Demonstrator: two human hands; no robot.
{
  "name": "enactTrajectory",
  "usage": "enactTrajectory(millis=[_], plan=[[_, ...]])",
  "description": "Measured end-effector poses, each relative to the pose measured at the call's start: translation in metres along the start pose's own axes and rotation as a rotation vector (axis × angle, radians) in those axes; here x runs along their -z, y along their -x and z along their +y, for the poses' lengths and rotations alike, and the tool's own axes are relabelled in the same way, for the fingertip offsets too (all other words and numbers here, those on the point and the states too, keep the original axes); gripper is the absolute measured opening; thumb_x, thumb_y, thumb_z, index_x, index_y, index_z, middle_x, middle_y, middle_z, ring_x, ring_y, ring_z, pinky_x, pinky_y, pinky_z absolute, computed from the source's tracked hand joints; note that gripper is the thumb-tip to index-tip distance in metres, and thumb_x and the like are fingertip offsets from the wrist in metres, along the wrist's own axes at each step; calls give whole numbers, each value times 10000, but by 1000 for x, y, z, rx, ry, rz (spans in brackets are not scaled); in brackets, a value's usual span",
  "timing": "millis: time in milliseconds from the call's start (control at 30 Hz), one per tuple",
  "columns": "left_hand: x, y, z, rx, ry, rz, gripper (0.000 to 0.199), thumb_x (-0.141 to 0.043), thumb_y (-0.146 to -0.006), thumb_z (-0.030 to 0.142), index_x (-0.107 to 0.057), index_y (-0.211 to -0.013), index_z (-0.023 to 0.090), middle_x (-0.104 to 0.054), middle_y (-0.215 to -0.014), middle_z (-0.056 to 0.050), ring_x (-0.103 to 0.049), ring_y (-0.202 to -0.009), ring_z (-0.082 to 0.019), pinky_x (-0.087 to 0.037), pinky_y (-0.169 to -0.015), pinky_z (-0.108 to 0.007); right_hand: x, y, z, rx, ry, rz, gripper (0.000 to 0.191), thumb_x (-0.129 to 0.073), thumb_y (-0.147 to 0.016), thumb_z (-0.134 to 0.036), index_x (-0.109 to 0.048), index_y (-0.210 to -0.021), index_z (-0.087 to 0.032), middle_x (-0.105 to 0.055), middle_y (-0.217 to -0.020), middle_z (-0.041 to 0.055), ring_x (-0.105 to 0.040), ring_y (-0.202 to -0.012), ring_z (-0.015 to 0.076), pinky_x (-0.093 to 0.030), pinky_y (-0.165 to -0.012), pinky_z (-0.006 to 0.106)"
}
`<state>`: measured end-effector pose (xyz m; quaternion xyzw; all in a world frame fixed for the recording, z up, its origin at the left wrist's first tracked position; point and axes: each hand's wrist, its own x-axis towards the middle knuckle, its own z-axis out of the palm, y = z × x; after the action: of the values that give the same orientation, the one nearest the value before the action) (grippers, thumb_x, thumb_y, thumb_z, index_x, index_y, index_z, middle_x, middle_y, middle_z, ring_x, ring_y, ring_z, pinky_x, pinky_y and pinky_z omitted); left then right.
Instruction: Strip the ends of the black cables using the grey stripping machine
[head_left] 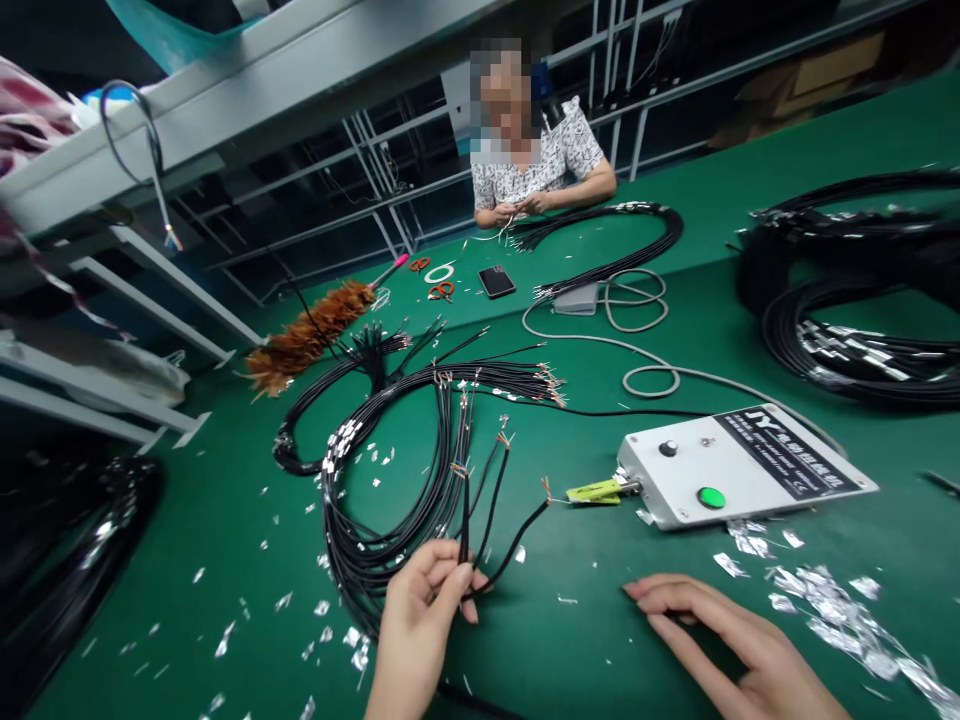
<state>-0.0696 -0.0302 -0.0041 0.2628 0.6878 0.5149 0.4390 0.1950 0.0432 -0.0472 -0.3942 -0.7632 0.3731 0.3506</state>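
My left hand pinches several thin black cables between thumb and fingers. Their stripped ends fan out upward and show fine coloured wires. One of these ends lies close to a yellow-green clip at the side of a white control box; whether the two touch I cannot tell. My right hand hovers low in front of the box, fingers stretched out and slightly apart, holding nothing. Just beyond my left hand, a coiled bundle of black cables lies on the green table.
Foil scraps litter the right side. More cable coils lie at the right. A grey cord crosses the middle. Beyond are a phone, orange-handled scissors, a feather duster and a seated person handling cables.
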Motion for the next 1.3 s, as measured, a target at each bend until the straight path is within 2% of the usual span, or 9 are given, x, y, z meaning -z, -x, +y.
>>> enactTrajectory(millis=[300,433,533,633,733,833,900,967,1300], plan=[[-4,1,8,12,66,20,437,-815,-645,487,-622,-806,129,-685,-605,-31,-535,-467,-96,-433,-485,-212,2,-1,0,148,133,-121,185,-522,-980,-325,-682,-1027,-245,-717,-1024,70,-702,-933,179,-582,-791,222],[-3,0,15,-9,69,17,411,-809,-659,457,-626,-819,126,-688,-619,-35,-528,-459,-94,-432,-485,-217,-6,-19,-24,295,187,-505,410,-472,-949,-109,-579,-1296,-299,-668,-1082,57,-639,-953,183,-538,-819,300],[-2,0,24,-29,81,33,403,-812,-657,431,-627,-835,119,-693,-625,-38,-522,-452,-87,-427,-501,-217,-22,-35,-39,448,184,-790,558,-481,-886,-14,-571,-1327,-344,-641,-1017,45,-593,-874,178,-488,-820,332],[-1,1,32,-36,101,35,403,-824,-645,410,-624,-829,111,-685,-619,-31,-518,-450,-79,-414,-510,-211,-41,-44,-42,579,80,-898,366,-574,-889,-72,-703,-1149,-295,-643,-955,37,-577,-860,175,-447,-855,349],[-1,0,34,-26,120,26,427,-839,-626,417,-620,-824,108,-681,-624,-28,-514,-452,-77,-407,-506,-210,-61,-50,-39,505,-185,-839,202,-577,-938,-165,-752,-1012,-233,-664,-1052,61,-595,-943,172,-433,-908,337],[-1,-3,33,-6,146,25,459,-854,-604,438,-610,-825,118,-678,-627,-22,-513,-459,-82,-410,-504,-215,-82,-59,-41,119,-663,-696,219,-585,-949,-347,-733,-937,-186,-675,-1125,82,-637,-916,159,-478,-852,302],[-2,-6,33,-1,161,29,469,-859,-600,442,-607,-833,123,-673,-628,-14,-514,-471,-85,-410,-508,-215,-93,-65,-45,-178,-919,-582,340,-593,-917,-490,-684,-940,-163,-713,-987,78,-650,-739,134,-499,-716,266],[-2,-8,35,-4,171,33,468,-863,-601,439,-609,-840,127,-668,-634,-6,-514,-480,-85,-411,-518,-216,-101,-71,-47,-338,-1019,-517,433,-640,-851,-576,-651,-931,-150,-724,-880,66,-632,-635,113,-473,-624,230],[3,-8,35,21,185,23,472,-862,-607,475,-621,-842,144,-598,-572,20,-490,-501,-94,-402,-534,-213,-98,-75,-53,-343,-1016,-395,360,-744,-772,-490,-708,-847,-140,-689,-905,56,-670,-688,138,-543,-738,285]])
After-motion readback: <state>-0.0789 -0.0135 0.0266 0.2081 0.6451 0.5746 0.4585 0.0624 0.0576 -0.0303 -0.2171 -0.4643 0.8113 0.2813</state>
